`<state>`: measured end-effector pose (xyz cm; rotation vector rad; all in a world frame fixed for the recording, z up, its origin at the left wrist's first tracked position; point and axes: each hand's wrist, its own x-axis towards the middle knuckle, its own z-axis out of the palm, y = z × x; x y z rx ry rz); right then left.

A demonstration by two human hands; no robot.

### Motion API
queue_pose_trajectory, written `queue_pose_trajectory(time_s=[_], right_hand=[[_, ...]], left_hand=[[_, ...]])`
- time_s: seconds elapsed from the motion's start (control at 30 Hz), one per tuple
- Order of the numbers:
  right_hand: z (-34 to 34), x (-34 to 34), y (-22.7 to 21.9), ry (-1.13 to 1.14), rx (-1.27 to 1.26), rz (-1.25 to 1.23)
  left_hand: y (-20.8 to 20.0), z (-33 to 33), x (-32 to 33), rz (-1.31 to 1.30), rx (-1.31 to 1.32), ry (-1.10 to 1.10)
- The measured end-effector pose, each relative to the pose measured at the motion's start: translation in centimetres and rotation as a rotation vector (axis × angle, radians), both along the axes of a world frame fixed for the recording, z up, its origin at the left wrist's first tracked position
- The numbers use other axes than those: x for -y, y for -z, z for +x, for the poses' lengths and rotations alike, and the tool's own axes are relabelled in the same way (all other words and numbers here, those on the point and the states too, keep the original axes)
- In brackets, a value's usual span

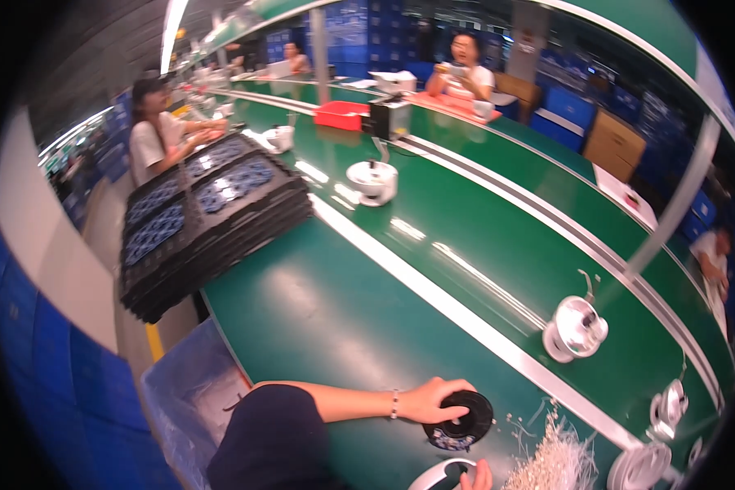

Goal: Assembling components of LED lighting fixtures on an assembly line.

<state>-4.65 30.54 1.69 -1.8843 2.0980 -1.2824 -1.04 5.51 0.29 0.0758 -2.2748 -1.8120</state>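
My left hand (437, 401) reaches across the green worktop, its fingers closed around a black round disc-shaped part (474, 406). Small bluish pieces show along the disc's near edge. At the bottom edge of the picture, the fingers of my right hand (479, 476) grip the rim of a white round housing (434, 477) with a dark inside. Most of that hand and the housing is cut off by the frame. To the right of both hands lies a heap of small pale connectors with thin white wires (551, 457).
White round assemblies, including one nearby (576, 328) and one farther off (372, 181), stand on the green conveyor (465, 245). Stacked black trays (220, 192) rise at left. A lined bin (192, 380) stands beside the worktop. Co-workers sit beyond, near a red tray (340, 115).
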Motion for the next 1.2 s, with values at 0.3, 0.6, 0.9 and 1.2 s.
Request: queue_pose_trajectory(time_s=[0.3, 0.6, 0.9, 1.2], right_hand=[[0.6, 1.0, -0.9, 0.014, 0.032, 0.069], [0.3, 1.3, 0.0, -0.036, -0.028, 0.039], [0.6, 2.0, -0.1, -0.044, -0.038, 0.039], [0.9, 2.2, -0.7, -0.02, -0.074, 0.027]], left_hand=[[-0.5, 0.5, 0.5, 0.034, -0.025, -0.034], [0.0, 0.7, 1.0, 0.042, -0.092, -0.03], [0.4, 0.6, 1.5, -0.002, -0.134, -0.05], [0.0, 0.8, 1.2, -0.016, -0.163, -0.058]])
